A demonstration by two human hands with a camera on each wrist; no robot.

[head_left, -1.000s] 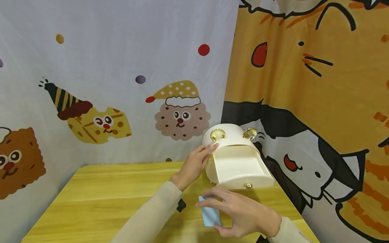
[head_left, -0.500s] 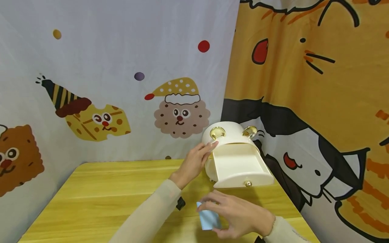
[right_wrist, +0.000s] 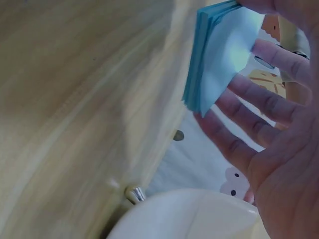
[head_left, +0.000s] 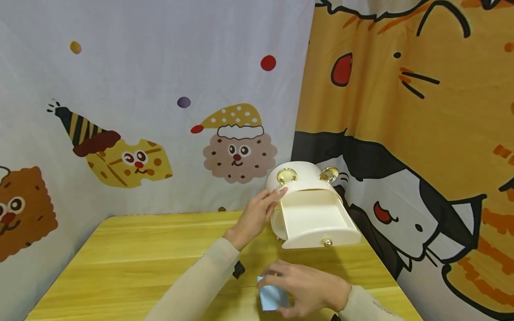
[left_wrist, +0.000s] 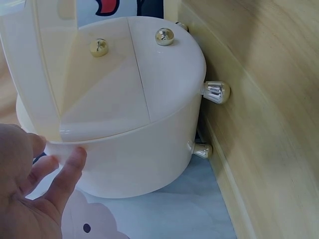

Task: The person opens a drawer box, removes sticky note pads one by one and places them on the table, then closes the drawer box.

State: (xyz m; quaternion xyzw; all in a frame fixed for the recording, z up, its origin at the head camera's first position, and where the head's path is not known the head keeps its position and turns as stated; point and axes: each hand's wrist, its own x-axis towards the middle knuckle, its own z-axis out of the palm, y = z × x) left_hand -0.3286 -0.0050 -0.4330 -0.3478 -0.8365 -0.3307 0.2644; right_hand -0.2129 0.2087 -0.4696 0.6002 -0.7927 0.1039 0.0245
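Observation:
My right hand pinches a light blue pad of sticky notes between thumb and fingers, in front of the white storage box. In the right wrist view the stacked sheets of the sticky notes show along one edge. My left hand rests on the left side of the white box, which has gold ears and round gold knobs. Its upper drawer is pulled out, and nothing is seen inside. In the left wrist view, the fingers of my left hand touch the box's curved wall.
The wood-grain table lies under both hands. A small black object shows beside my left forearm. Behind the table hangs a pale printed curtain; an orange cat-print curtain hangs to the right, close to the box.
My right hand has moved nearer to me and a little left with the sticky notes, away from the drawer. My left hand stays on the box.

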